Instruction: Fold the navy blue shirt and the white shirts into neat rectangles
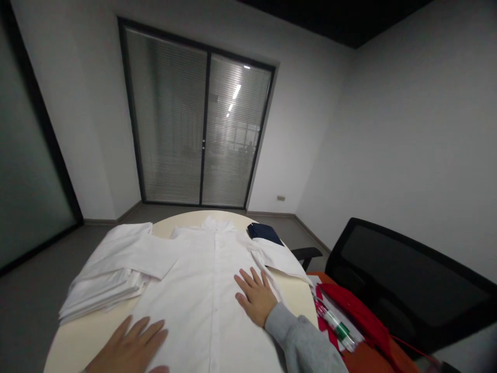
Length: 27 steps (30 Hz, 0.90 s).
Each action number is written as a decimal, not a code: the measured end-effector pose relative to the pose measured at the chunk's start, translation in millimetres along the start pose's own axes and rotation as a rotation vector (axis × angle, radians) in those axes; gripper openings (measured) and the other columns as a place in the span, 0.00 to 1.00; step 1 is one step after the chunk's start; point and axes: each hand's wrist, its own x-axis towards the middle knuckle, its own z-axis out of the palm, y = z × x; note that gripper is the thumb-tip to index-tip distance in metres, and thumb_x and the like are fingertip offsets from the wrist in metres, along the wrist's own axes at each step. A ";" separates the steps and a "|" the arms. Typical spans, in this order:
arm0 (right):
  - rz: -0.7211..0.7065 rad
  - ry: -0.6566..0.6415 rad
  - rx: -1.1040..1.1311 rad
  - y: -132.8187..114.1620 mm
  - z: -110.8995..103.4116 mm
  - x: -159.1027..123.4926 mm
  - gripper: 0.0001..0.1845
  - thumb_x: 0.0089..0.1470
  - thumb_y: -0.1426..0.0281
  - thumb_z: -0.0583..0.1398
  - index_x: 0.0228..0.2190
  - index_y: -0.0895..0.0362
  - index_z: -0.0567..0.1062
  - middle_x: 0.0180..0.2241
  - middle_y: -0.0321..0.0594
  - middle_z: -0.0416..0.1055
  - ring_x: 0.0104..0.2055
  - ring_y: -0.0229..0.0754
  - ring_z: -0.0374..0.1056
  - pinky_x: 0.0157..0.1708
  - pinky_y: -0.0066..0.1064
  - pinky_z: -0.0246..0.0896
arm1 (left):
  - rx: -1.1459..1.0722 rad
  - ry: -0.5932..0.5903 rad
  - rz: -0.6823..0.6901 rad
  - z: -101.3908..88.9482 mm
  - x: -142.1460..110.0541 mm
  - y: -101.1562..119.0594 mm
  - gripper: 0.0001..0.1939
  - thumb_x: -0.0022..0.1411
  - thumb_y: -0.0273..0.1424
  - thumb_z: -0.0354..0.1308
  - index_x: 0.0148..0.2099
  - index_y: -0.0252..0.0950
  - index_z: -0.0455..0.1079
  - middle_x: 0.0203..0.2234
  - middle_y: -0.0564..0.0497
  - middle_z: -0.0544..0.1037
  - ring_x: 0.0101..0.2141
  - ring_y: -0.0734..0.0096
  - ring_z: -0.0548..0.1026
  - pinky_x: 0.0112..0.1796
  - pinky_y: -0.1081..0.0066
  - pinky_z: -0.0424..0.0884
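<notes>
A white button-front shirt lies spread flat, front up, on a round cream table, its collar pointing away from me. My left hand rests open and flat on the shirt's lower left part, fingers spread. My right hand, in a grey sleeve, lies open and flat on the shirt's right side near the armhole. The shirt's right sleeve stretches toward the table's right edge.
A stack of folded white garments sits on the table's left side. A dark blue folded item lies at the far right edge. To the right stands a black mesh chair with red things and pens on an orange surface.
</notes>
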 end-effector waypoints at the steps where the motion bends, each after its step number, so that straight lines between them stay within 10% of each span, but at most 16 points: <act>1: -0.001 0.003 0.005 -1.5 -0.4 -0.2 0.33 0.69 0.49 0.49 0.71 0.40 0.56 0.74 0.34 0.48 0.76 0.61 0.36 0.70 0.65 0.25 | -0.034 0.018 0.045 -10.3 18.7 19.0 0.29 0.66 0.53 0.56 0.66 0.54 0.71 0.64 0.49 0.73 0.65 0.46 0.68 0.66 0.41 0.55; 7: 0.050 0.339 0.198 14.4 -2.6 -7.4 0.27 0.63 0.61 0.53 0.60 0.54 0.73 0.61 0.47 0.71 0.63 0.52 0.65 0.66 0.47 0.54 | -0.100 0.210 0.324 5.2 115.7 104.0 0.32 0.72 0.51 0.51 0.73 0.51 0.59 0.72 0.50 0.59 0.70 0.51 0.59 0.69 0.46 0.52; 13: 0.490 0.478 0.382 96.7 -15.6 -30.7 0.33 0.62 0.61 0.49 0.65 0.56 0.66 0.29 0.41 0.76 0.34 0.50 0.74 0.41 0.39 0.67 | -0.063 0.349 0.363 50.7 126.3 96.4 0.33 0.72 0.55 0.49 0.74 0.52 0.57 0.71 0.52 0.62 0.69 0.50 0.59 0.69 0.44 0.48; 22: 0.815 0.572 1.195 158.6 -24.8 -12.4 0.44 0.55 0.59 0.58 0.70 0.48 0.52 0.46 0.46 0.74 0.35 0.46 0.76 0.36 0.45 0.76 | -0.058 0.320 0.365 41.0 125.9 95.9 0.34 0.70 0.55 0.51 0.73 0.52 0.59 0.71 0.51 0.62 0.68 0.48 0.60 0.68 0.43 0.49; 27: 0.832 0.713 1.534 183.1 -34.1 -3.7 0.24 0.51 0.64 0.64 0.50 0.52 0.68 0.38 0.40 0.73 0.33 0.42 0.76 0.35 0.39 0.79 | -0.023 0.447 0.415 51.8 127.2 91.4 0.33 0.71 0.55 0.51 0.73 0.51 0.60 0.69 0.51 0.65 0.67 0.50 0.62 0.68 0.47 0.46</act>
